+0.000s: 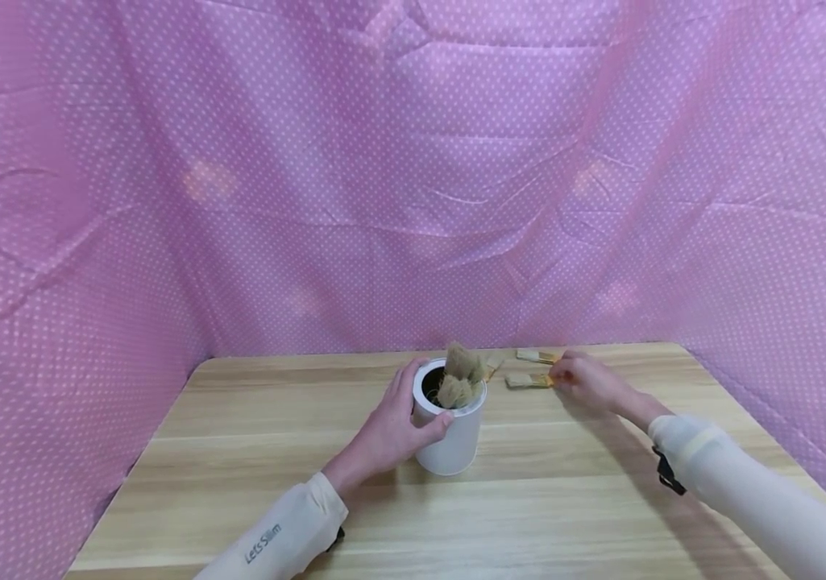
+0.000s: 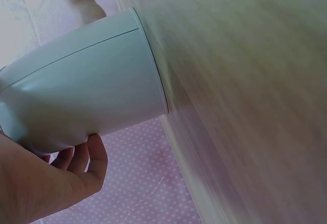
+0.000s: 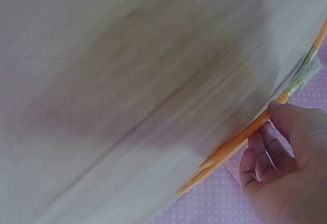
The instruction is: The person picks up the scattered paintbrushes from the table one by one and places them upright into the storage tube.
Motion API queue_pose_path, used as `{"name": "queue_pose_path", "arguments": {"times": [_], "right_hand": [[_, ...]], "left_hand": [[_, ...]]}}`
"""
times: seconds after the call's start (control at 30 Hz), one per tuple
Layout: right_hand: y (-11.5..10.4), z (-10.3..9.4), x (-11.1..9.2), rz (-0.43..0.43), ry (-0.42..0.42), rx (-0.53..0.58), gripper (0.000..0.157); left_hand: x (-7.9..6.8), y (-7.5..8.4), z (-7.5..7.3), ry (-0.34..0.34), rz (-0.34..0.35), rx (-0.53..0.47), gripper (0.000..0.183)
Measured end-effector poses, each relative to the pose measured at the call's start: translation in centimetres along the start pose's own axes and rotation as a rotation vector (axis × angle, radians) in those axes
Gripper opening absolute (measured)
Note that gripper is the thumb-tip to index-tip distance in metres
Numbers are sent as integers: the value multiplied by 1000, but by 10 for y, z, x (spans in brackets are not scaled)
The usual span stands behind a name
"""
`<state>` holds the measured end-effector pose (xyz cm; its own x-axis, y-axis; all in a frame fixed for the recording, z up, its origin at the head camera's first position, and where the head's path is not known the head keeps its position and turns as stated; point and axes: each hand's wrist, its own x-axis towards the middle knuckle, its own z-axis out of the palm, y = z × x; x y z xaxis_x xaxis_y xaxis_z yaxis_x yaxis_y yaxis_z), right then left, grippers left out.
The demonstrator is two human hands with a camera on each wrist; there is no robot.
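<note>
My left hand (image 1: 392,428) grips a white cylindrical container (image 1: 449,447) standing on the table, its thumb near the rim and fingers round the far side. Tan, bristly tufts (image 1: 459,379) stick out of its open top; what lies lower inside is hidden. Over at the right, my right hand (image 1: 594,382) pinches the orange handle of a flat paintbrush (image 1: 529,381) between thumb and fingers, close to the tabletop. A second paintbrush (image 1: 536,355) with pale bristles lies just behind it. In the right wrist view, two orange handles (image 3: 225,152) run side by side under the fingers.
Another brush (image 1: 492,370) shows partly behind the container. Under everything is a light wood table (image 1: 296,403) with rounded back corners. Pink dotted cloth (image 1: 413,201) hangs along its back and both sides.
</note>
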<state>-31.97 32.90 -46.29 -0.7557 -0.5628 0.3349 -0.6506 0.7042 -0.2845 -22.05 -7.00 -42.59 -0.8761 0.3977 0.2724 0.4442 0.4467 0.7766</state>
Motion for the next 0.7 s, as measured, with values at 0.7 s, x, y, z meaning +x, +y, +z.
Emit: {"name": "queue_pose_path", "arguments": {"times": [0.7], "right_hand": [[-70, -43, 39, 158, 232, 392, 16]], "left_hand": [[5, -5, -2, -6, 0, 4, 95]]}}
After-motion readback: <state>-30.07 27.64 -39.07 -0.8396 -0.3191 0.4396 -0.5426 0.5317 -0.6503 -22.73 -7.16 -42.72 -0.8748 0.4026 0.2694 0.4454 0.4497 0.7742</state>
